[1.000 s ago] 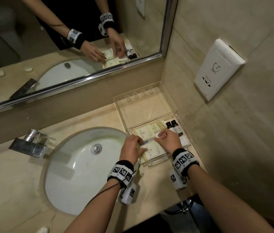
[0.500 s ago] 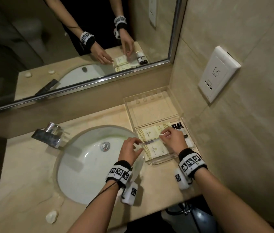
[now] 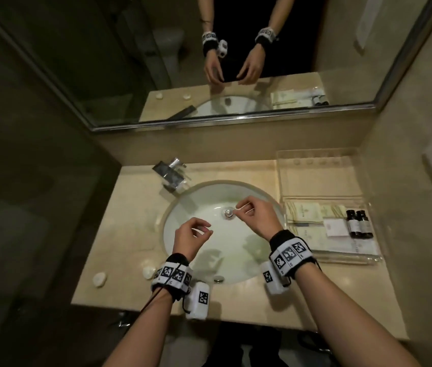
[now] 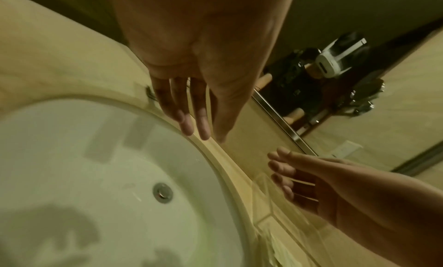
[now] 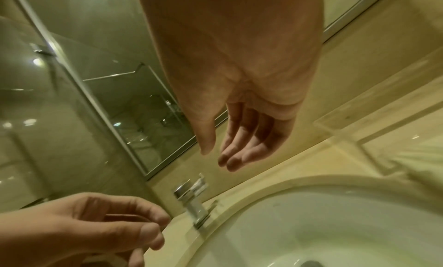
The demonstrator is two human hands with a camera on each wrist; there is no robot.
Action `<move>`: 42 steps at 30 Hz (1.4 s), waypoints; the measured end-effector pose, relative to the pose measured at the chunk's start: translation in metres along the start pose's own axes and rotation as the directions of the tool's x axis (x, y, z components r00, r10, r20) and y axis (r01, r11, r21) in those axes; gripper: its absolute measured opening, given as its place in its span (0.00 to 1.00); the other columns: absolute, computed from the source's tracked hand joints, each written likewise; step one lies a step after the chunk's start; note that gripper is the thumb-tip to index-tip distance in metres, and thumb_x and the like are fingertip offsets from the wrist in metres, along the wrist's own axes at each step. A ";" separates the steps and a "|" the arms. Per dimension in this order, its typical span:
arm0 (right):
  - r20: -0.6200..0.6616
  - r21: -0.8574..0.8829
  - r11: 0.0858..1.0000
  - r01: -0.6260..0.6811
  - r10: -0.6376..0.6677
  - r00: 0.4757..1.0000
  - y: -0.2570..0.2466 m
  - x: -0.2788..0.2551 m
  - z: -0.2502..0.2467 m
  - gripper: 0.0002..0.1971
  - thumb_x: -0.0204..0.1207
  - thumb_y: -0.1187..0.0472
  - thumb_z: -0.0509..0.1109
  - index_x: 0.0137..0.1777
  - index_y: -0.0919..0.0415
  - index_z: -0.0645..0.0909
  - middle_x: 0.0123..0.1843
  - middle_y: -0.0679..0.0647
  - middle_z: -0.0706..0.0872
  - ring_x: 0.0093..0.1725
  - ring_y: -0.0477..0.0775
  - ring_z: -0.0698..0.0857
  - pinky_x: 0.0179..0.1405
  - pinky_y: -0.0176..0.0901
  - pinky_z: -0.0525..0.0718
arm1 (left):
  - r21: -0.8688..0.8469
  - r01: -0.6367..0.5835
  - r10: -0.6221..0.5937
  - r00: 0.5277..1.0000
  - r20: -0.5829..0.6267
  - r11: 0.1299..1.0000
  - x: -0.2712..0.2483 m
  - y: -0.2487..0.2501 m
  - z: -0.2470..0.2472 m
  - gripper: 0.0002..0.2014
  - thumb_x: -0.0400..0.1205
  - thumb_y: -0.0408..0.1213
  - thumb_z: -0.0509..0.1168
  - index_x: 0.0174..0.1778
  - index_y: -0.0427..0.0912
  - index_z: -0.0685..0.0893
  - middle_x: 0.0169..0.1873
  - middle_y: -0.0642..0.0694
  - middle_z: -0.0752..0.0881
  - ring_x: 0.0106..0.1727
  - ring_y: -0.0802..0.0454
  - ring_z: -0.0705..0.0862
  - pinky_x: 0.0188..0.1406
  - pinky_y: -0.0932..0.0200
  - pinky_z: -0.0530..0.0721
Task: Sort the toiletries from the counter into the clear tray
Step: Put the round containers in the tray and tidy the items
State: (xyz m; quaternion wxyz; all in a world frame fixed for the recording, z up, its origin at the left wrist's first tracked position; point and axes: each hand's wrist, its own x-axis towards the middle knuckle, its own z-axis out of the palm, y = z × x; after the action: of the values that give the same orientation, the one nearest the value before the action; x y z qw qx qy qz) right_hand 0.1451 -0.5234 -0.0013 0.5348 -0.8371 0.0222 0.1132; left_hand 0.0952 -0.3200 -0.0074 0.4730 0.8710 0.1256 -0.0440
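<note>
The left hand (image 3: 190, 237) and right hand (image 3: 258, 218) both hang over the white oval sink basin (image 3: 209, 263), fingers loosely curled and holding nothing; the wrist views show the relaxed palms bare, which the head view only hints at. The head view alone shows the clear acrylic tray (image 3: 318, 169) on the beige stone counter (image 3: 130, 234), right of the basin and apart from both hands, holding cream paper packets (image 3: 305, 211) and two small dark bottles (image 3: 358, 224). Left of the basin, two small white round items (image 3: 99, 279) lie on the counter.

left hand (image 3: 191, 235) empty over sink (image 3: 196, 263) | right hand (image 3: 258, 217) empty | clear tray (image 3: 320, 157) holds toiletries (image 3: 306, 213)
</note>
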 end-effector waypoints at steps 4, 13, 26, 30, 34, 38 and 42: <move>0.157 -0.054 0.998 0.033 -0.024 0.987 -0.027 -0.006 0.058 0.08 0.73 0.57 0.77 0.48 0.60 0.85 0.37 0.50 0.86 0.35 0.48 0.82 0.44 0.46 0.84 | -0.015 0.109 -0.110 0.989 -0.098 0.994 -0.018 -0.042 -0.047 0.07 0.70 0.29 0.74 0.39 0.45 0.87 0.34 0.46 0.89 0.32 0.54 0.82 0.32 0.73 0.78; 0.415 -0.144 0.986 0.088 -0.021 0.909 -0.059 -0.033 0.203 0.09 0.71 0.64 0.78 0.49 0.63 0.85 0.38 0.52 0.88 0.31 0.40 0.81 0.34 0.27 0.78 | -0.046 0.314 -0.316 0.928 -0.195 0.948 -0.057 -0.157 -0.154 0.12 0.69 0.28 0.77 0.37 0.49 0.84 0.32 0.48 0.85 0.32 0.50 0.82 0.42 0.50 0.86; 0.321 -0.510 0.859 0.042 0.145 0.936 -0.039 -0.055 0.325 0.27 0.60 0.56 0.86 0.59 0.53 0.81 0.62 0.56 0.77 0.62 0.58 0.77 0.66 0.49 0.79 | 0.007 0.381 -0.364 0.889 -0.276 0.925 -0.056 -0.273 -0.225 0.30 0.65 0.25 0.79 0.61 0.44 0.78 0.61 0.44 0.73 0.56 0.42 0.80 0.60 0.47 0.83; 0.296 -0.539 0.840 0.057 0.126 0.947 -0.034 -0.055 0.331 0.23 0.63 0.59 0.84 0.57 0.55 0.81 0.61 0.56 0.79 0.61 0.60 0.78 0.64 0.50 0.78 | 0.033 0.301 -0.285 0.927 -0.244 0.953 -0.049 -0.282 -0.224 0.28 0.67 0.25 0.78 0.62 0.42 0.81 0.57 0.49 0.73 0.56 0.45 0.81 0.62 0.48 0.83; 0.308 -0.528 0.846 0.071 0.112 0.945 -0.033 -0.052 0.330 0.19 0.65 0.60 0.82 0.54 0.54 0.82 0.57 0.55 0.81 0.58 0.59 0.80 0.62 0.51 0.80 | 0.058 0.280 -0.259 0.935 -0.244 0.958 -0.042 -0.286 -0.220 0.22 0.68 0.24 0.77 0.56 0.43 0.84 0.57 0.47 0.76 0.53 0.43 0.83 0.62 0.48 0.84; 0.251 -0.453 0.891 0.036 0.089 0.964 -0.037 -0.048 0.315 0.18 0.66 0.60 0.81 0.54 0.55 0.82 0.52 0.52 0.79 0.51 0.54 0.80 0.58 0.46 0.81 | 0.045 0.275 -0.260 0.943 -0.210 0.960 -0.032 -0.273 -0.214 0.18 0.69 0.25 0.76 0.54 0.39 0.85 0.57 0.42 0.78 0.48 0.44 0.85 0.56 0.60 0.83; 0.203 -0.333 0.943 0.016 0.055 0.978 -0.042 -0.043 0.279 0.20 0.64 0.61 0.83 0.55 0.56 0.83 0.54 0.54 0.80 0.52 0.56 0.84 0.57 0.47 0.85 | 0.019 0.241 -0.236 0.960 -0.152 0.970 -0.018 -0.237 -0.191 0.17 0.68 0.29 0.77 0.52 0.42 0.84 0.56 0.46 0.77 0.47 0.47 0.83 0.56 0.57 0.84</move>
State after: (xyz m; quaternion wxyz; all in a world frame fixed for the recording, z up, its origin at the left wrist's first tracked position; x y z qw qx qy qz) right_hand 0.0641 -0.2578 -0.0666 0.3841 -0.8984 -0.0454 0.2082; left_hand 0.0075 -0.0396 -0.0918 0.4374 0.8589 0.2636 -0.0380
